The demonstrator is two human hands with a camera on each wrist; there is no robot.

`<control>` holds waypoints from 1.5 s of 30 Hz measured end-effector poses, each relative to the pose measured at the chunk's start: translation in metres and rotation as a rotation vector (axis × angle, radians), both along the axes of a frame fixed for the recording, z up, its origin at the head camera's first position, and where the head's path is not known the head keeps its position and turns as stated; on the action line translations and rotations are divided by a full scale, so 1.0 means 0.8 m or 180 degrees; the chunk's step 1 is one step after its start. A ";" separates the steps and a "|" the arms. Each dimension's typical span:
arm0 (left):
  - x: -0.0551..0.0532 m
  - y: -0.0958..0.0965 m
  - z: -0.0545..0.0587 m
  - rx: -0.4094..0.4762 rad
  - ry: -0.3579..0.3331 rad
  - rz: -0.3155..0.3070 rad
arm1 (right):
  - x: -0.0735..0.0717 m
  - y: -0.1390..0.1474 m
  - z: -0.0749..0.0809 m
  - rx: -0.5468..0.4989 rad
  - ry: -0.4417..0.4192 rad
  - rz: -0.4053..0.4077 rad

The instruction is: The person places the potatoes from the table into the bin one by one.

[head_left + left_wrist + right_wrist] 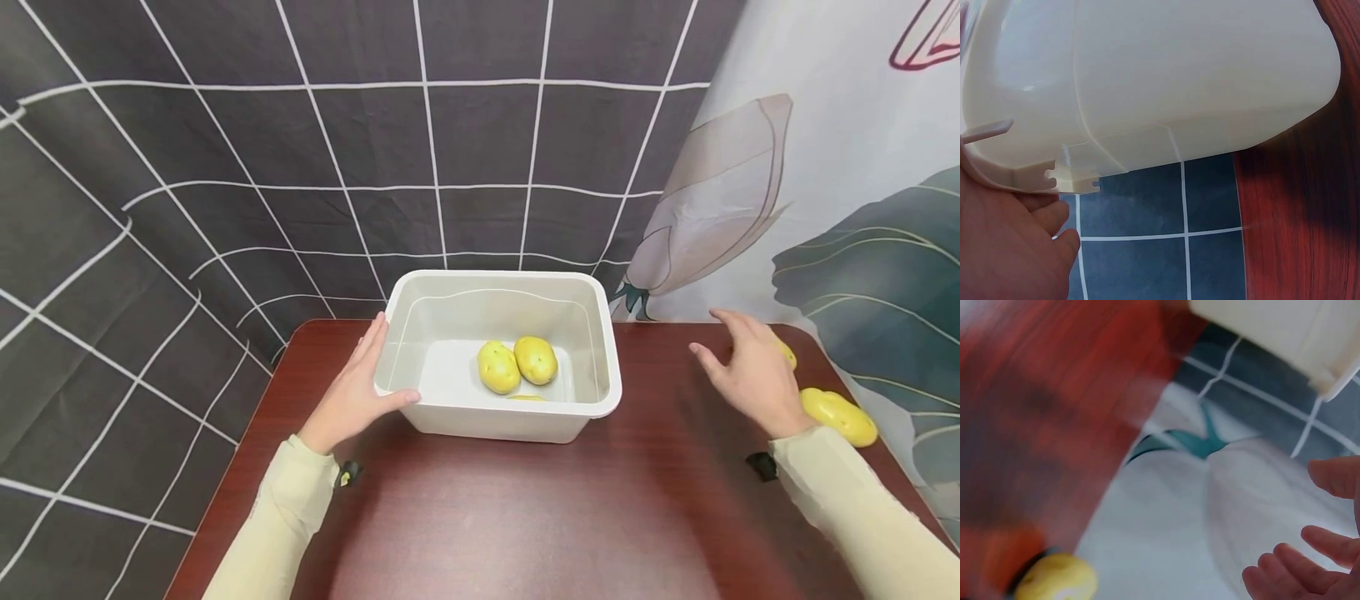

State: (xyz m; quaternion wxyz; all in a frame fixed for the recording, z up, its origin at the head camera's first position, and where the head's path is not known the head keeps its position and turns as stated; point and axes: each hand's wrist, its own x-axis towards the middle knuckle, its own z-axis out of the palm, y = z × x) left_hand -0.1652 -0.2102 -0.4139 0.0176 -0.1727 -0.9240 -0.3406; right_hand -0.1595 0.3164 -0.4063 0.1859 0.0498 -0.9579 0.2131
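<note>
While left hand (352, 398) grips bin (491, 423) at corner, right hand (753, 375), empty, loosely spread, hovers near potatoes (840, 417) on table (517, 525); others lie inside bin. Likely step: transferring potatoes; next move calls for right-hand grasp.

White bin (487, 423) near far edge of table (495, 517), yellow potatoes (498, 367) inside; person's left hand (352, 398) touching its left rim. Right hand (759, 377) held near far right corner, more potatoes (840, 418) beside it.
</note>
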 end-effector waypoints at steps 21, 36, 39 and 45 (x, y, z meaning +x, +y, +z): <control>-0.002 0.000 0.002 0.0023 0.0025 0.0014 | -0.040 0.071 -0.043 -0.0056 -0.0752 -0.0525; 0.000 0.001 0.002 0.0019 -0.0007 0.0017 | -0.054 0.112 -0.069 -0.0080 -0.1000 -0.0754; 0.000 0.002 0.002 0.0022 -0.0013 0.0008 | -0.054 0.119 -0.072 -0.0094 -0.1047 -0.0778; 0.000 0.002 0.001 0.0021 -0.0008 0.0023 | -0.054 0.131 -0.075 -0.0072 -0.1163 -0.0817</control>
